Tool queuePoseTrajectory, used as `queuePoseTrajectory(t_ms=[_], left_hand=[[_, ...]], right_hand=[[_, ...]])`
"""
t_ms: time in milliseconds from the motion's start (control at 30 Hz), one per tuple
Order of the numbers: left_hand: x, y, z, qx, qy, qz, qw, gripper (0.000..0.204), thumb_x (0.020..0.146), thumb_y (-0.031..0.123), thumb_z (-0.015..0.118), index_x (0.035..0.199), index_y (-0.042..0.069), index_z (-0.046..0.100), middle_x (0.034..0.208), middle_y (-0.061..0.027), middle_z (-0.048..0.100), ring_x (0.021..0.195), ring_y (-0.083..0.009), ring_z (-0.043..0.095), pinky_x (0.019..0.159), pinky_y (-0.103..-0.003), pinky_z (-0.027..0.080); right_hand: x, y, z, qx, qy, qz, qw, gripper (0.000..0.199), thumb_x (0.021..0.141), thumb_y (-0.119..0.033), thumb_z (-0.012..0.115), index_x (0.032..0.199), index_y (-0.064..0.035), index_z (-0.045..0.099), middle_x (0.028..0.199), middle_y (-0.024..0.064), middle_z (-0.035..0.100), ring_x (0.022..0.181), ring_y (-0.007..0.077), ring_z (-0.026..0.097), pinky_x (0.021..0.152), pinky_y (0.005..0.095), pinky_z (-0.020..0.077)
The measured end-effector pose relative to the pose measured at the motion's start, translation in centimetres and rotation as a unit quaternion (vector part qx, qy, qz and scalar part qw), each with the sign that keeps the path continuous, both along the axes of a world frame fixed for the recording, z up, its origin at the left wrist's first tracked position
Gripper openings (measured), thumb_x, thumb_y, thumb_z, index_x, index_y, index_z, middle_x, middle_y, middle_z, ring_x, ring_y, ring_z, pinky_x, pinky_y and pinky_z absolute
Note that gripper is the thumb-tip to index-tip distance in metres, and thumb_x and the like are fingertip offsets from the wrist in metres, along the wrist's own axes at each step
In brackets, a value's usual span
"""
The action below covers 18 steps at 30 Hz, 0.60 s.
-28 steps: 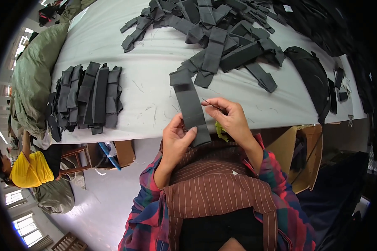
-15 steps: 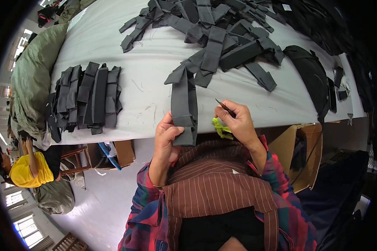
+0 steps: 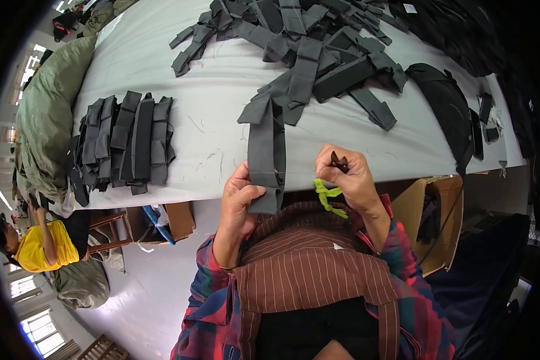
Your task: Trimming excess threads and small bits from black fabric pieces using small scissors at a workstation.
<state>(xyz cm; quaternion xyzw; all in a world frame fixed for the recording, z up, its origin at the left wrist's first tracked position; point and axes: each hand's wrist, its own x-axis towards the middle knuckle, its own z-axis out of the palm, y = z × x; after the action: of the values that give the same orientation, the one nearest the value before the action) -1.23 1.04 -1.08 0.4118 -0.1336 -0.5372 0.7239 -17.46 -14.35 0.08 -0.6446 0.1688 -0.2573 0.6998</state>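
Note:
My left hand (image 3: 239,201) is closed on the near end of a dark grey fabric strip (image 3: 262,147), thumb on top. The strip runs away from me over the table edge, and its far end meets the heap of similar grey pieces (image 3: 309,63). My right hand (image 3: 348,174) is closed around small dark thread snips (image 3: 339,161), mostly hidden by the fingers, with two pointed tips showing. From the snips hangs a bright yellow-green cloth tie (image 3: 329,198). This hand is apart from the strip, to its right.
Folded grey strips lie in a row (image 3: 123,141) on the left of the white-covered table (image 3: 204,114). A black bag-like piece (image 3: 441,108) lies at the right, near a cardboard box (image 3: 447,240) below the table. A person in yellow (image 3: 48,246) is at far left.
My right hand has moved slightly right and turned, so the snips point upward instead of toward the strip. The strip has shifted a little right and nearer, still in my left hand.

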Motion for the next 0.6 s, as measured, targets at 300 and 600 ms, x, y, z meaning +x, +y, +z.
queuePoseTrajectory(t_ms=[300, 600], left_hand=[[-0.5, -0.2, 0.4, 0.025, -0.091, 0.028, 0.995, 0.053, 0.074, -0.006, 0.049, 0.127, -0.003, 0.047, 0.113, -0.01, 0.059, 0.101, -0.016, 0.058, 0.089, -0.028, 0.046], [-1.6, -0.3, 0.1, 0.03, -0.231, 0.011, 0.972, 0.048, 0.078, -0.009, 0.048, 0.126, -0.006, 0.048, 0.116, -0.0061, 0.056, 0.106, -0.0113, 0.053, 0.091, -0.025, 0.041]], right_hand=[[1.9, 1.3, -0.2, -0.004, 0.061, -0.162, 0.985, 0.018, 0.088, -0.006, 0.062, 0.106, -0.004, 0.063, 0.081, -0.0057, 0.051, 0.068, 0.0007, 0.042, 0.06, 0.0153, 0.0362], [4.3, 2.4, 0.9, -0.032, 0.06, -0.133, 0.989, 0.038, 0.083, -0.016, 0.07, 0.117, -0.0084, 0.056, 0.09, 0.0061, 0.063, 0.08, 0.0112, 0.059, 0.068, 0.0255, 0.0466]])
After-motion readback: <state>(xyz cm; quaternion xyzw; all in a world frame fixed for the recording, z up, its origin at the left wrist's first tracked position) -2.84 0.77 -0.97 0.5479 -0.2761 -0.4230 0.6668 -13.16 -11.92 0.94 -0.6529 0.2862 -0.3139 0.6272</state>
